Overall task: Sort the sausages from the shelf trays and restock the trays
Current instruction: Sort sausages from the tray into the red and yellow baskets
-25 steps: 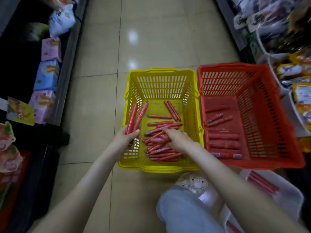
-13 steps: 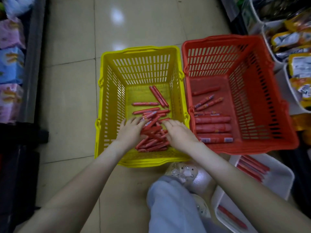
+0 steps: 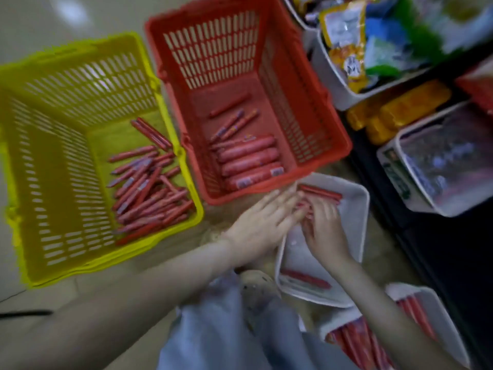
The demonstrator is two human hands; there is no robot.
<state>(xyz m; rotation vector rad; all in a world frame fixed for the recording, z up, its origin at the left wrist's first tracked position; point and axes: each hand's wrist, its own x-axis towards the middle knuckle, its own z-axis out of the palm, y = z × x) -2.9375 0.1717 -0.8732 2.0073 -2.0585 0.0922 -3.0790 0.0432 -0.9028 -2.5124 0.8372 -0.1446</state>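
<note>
A white tray lies on the floor in front of my knees, with a few thin red sausages at its far end and one more sausage near its close end. My left hand reaches over the tray's left rim, its straight fingers lying against a small bundle of sausages. From the other side my right hand curls its fingers round that bundle. The frame is blurred. A pile of thin sausages fills the yellow basket. The red basket contains thick sausages.
A second white tray with thin sausages sits at the lower right. Shelf bins of packaged food line the right side. My knee in light jeans is at the bottom centre. Tiled floor lies to the left.
Both hands have left the pile in the yellow basket and moved right to the white tray, carrying a bundle of thin sausages. The view has swung to the right.
</note>
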